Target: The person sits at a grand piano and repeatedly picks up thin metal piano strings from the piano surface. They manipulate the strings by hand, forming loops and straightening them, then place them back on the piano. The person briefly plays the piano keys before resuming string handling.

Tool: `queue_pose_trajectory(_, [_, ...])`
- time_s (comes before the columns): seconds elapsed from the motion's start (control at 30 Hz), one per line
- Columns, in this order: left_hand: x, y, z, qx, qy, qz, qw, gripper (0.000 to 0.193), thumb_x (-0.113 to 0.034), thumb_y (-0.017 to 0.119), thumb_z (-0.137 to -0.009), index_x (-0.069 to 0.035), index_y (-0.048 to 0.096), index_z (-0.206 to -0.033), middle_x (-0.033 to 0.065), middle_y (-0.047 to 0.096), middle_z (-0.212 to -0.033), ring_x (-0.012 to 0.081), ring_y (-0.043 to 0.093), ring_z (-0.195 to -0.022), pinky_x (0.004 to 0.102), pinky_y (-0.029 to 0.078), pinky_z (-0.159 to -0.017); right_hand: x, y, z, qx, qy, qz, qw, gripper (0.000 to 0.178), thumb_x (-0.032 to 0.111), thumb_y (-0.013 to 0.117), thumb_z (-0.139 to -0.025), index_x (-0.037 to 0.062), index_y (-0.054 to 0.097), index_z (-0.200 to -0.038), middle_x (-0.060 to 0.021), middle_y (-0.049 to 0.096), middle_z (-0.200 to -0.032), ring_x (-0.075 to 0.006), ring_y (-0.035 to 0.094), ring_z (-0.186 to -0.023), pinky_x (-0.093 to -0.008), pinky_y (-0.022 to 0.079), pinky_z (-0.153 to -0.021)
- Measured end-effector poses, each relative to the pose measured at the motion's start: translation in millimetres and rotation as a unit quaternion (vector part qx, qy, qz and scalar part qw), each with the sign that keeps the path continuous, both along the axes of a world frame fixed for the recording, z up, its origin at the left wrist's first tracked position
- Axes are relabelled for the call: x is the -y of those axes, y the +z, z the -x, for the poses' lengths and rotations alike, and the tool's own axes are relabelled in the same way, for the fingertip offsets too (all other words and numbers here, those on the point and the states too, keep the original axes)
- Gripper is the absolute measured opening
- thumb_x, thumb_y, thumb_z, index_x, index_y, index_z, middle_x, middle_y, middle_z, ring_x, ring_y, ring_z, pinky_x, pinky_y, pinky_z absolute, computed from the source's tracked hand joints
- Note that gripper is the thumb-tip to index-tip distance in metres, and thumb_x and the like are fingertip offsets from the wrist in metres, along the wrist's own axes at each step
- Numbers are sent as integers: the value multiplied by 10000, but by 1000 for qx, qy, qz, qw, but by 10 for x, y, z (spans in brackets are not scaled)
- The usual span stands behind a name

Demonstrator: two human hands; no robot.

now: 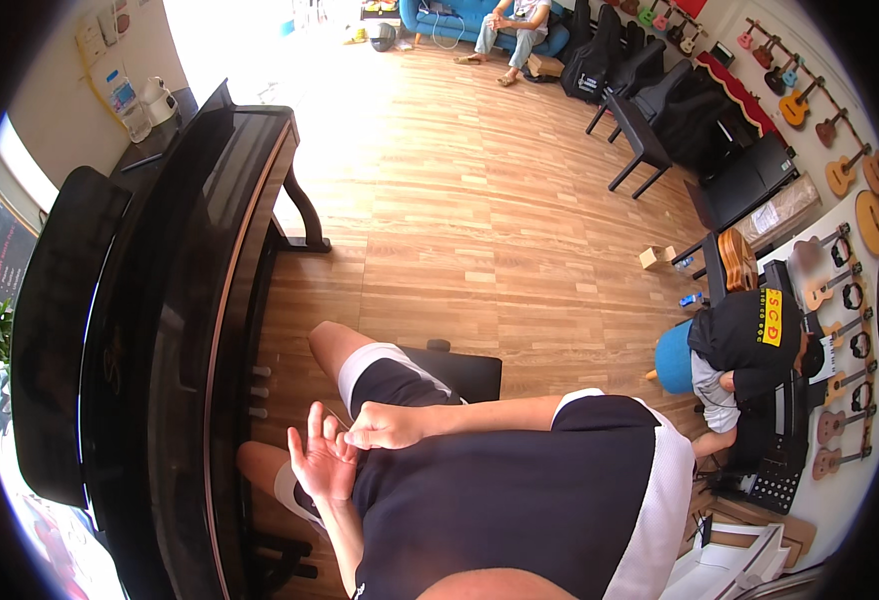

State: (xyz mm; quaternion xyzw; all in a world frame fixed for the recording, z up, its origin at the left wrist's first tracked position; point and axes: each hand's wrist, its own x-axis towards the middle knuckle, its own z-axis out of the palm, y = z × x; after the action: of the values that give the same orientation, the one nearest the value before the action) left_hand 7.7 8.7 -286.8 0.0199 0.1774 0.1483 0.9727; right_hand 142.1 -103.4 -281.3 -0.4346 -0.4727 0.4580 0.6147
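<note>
My left hand (325, 462) is held palm up over my lap, its fingers apart and partly curled. Right beside it, my right hand (388, 426) is closed, thumb pressed against the bent fingers. Its fingertips meet the fingers of my left hand. A faint thin line shows near where they meet, too fine to name. Whatever the right hand pinches is hidden. Both hands are above my thighs, near a black upright piano (180, 300) whose keys are mostly out of sight.
A black bench (460, 372) is by my leg. A blue stool (674, 358) holds a seated person in a dark top (750, 335). Another person sits on a blue sofa (445, 22). Guitars hang along the right wall; a black bench (640, 135) stands near instrument bags (600, 60).
</note>
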Motion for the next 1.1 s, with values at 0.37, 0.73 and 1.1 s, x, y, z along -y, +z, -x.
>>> queue_pose_trajectory(0.37, [-494,56,108,136,127,-235,954,661,-557,361,-1037,-69,447,-1476,149,569,-1392,321,545,-1249,420,479,-951,-366,190,-496,-35,-21,19,999,513,297,499,-1054,82,423,-595,65,367,-534,-50,297,-501,-285,254,-477])
queue_pose_trajectory(0.73, [-972,1296,222,-230,168,-850,443,512,-292,570,-969,28,568,-1369,187,514,-1475,322,403,-1440,439,284,-1182,-1015,926,-807,-46,43,-23,998,445,201,520,-1037,135,423,-608,92,324,-584,-23,272,-524,-242,213,-471])
queue_pose_trajectory(1.1, [-756,1279,283,-300,225,-826,422,199,47,670,-830,-2,716,-1016,56,649,-747,115,591,-658,230,474,-638,-1346,1175,-296,-56,178,-14,982,378,230,471,-990,80,400,-651,53,333,-613,-54,284,-589,-256,217,-524])
